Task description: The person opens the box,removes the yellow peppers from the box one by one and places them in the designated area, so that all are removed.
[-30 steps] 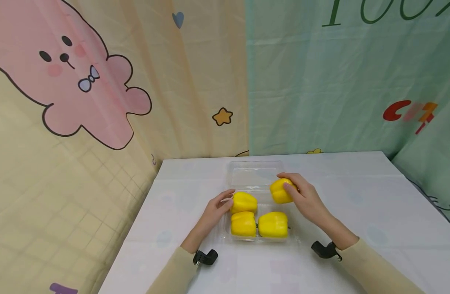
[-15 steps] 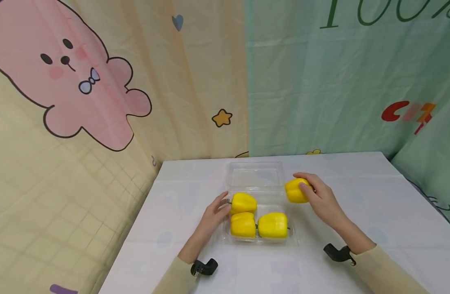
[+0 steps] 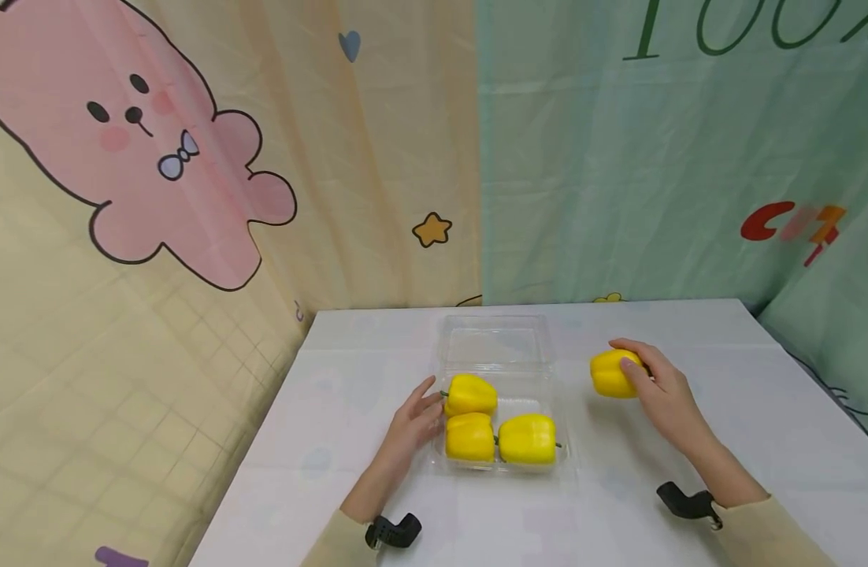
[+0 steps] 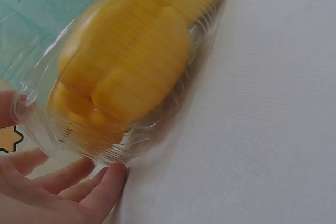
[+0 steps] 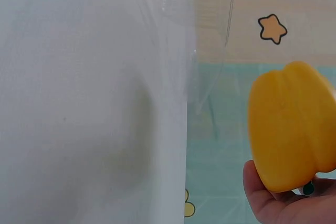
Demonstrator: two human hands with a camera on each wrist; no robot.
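Observation:
My right hand (image 3: 669,398) grips a yellow bell pepper (image 3: 610,374) above the table, to the right of a clear plastic clamshell box (image 3: 524,390). In the right wrist view the pepper (image 5: 289,127) sits between fingers and thumb, its green stem toward the palm. Three more yellow peppers lie in the box: a back-left one (image 3: 471,394), a front-left one (image 3: 469,437) and a front-right one (image 3: 528,439). My left hand (image 3: 409,429) is at the box's left wall, fingers loosely extended; in the left wrist view its fingertips (image 4: 116,174) are right at the ridged plastic.
The box's clear lid (image 3: 494,345) lies folded back behind it. A white cloth covers the table (image 3: 320,425). Printed curtains (image 3: 583,157) hang behind the table's back edge. A black wrist camera (image 3: 395,531) is strapped to each forearm.
My right hand has carried its pepper rightward, from over the box's back-right part out past its side. My left hand has eased slightly back from the back-left pepper, still beside the box.

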